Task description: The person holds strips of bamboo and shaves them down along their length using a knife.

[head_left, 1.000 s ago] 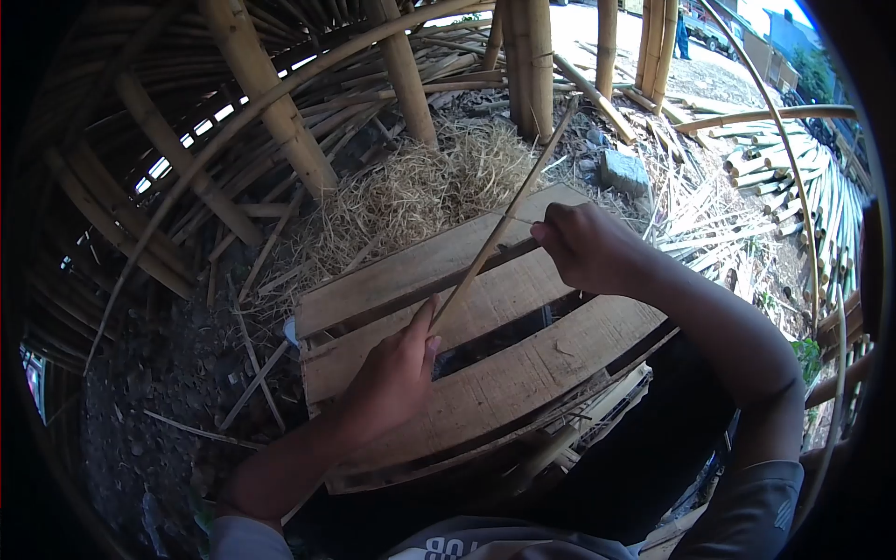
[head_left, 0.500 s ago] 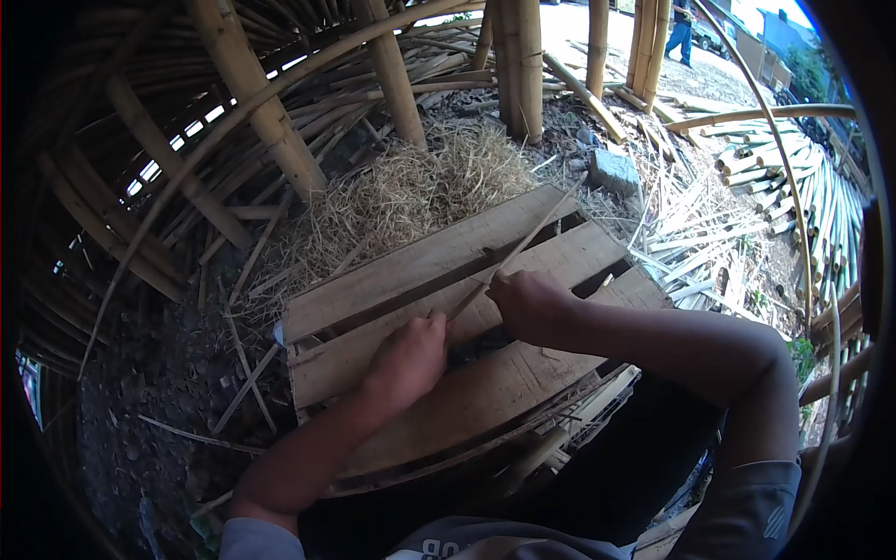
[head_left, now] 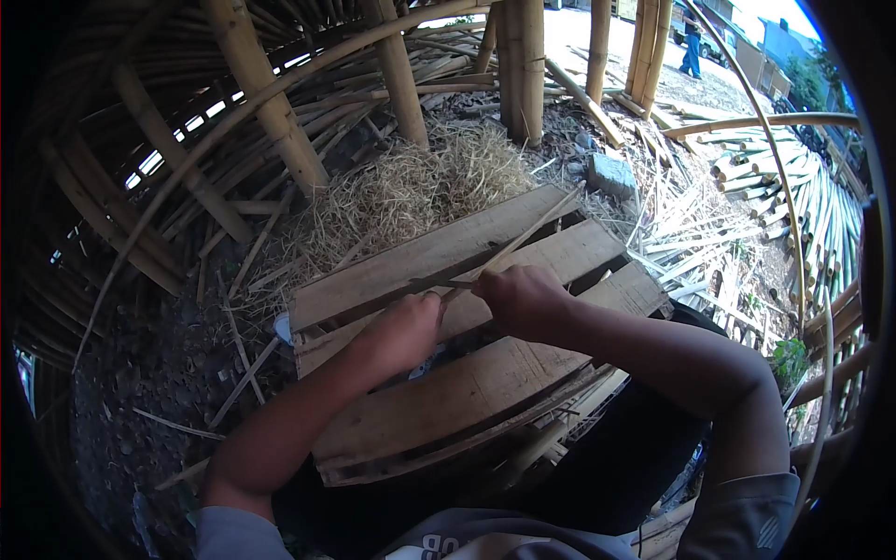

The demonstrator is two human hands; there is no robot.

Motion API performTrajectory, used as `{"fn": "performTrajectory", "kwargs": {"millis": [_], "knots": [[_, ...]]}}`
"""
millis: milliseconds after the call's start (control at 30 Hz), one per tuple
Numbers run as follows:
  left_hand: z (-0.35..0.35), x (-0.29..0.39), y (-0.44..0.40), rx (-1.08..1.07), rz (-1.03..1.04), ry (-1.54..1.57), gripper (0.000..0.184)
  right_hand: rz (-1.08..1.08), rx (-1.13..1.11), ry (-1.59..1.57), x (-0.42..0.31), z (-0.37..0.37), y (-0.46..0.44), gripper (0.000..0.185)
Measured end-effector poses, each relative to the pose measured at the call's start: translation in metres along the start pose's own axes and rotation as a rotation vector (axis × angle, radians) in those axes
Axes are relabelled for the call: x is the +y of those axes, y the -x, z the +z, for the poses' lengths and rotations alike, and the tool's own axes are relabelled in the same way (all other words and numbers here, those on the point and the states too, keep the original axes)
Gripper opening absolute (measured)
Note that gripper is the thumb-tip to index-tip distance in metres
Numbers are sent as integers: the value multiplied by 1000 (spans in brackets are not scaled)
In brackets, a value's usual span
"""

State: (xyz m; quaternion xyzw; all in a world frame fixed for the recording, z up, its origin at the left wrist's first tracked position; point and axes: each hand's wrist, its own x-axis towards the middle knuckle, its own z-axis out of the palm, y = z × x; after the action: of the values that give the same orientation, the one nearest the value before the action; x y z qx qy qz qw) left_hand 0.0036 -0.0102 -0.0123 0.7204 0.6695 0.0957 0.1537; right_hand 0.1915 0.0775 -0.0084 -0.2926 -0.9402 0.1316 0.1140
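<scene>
A thin bamboo strip [head_left: 534, 228] runs slantwise over the slatted wooden bench [head_left: 373, 290] in front of me. My left hand [head_left: 409, 330] is closed around its near end. Just to the right, my right hand [head_left: 523, 299] is a fist on what looks like a knife [head_left: 439, 282], its narrow dark blade sticking out leftward across the strip. The handle is hidden in the fingers. Both hands are close together above the slats.
A heap of fine bamboo shavings [head_left: 420, 191] lies behind the bench. A grey block [head_left: 612, 175] sits beyond its right corner. Bamboo posts [head_left: 399, 84] rise behind, and cut poles [head_left: 821, 210] are stacked at right. A person [head_left: 691, 45] stands far off.
My right hand has shifted slightly left toward my left hand, and the dark blade now shows past its fist. The view has moved a little. My left hand keeps its hold on the strip.
</scene>
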Motion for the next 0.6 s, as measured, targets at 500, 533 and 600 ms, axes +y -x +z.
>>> {"fn": "performTrajectory", "kwargs": {"millis": [500,533,600], "knots": [[24,-1,19,65,-45,-20,14,-166,8,151,10,23,-7,28],[24,-1,19,65,-51,4,15,-211,33,149,12,24,-6,32],[20,0,16,58,-50,11,17,-147,2,188,5,26,-7,32]]}}
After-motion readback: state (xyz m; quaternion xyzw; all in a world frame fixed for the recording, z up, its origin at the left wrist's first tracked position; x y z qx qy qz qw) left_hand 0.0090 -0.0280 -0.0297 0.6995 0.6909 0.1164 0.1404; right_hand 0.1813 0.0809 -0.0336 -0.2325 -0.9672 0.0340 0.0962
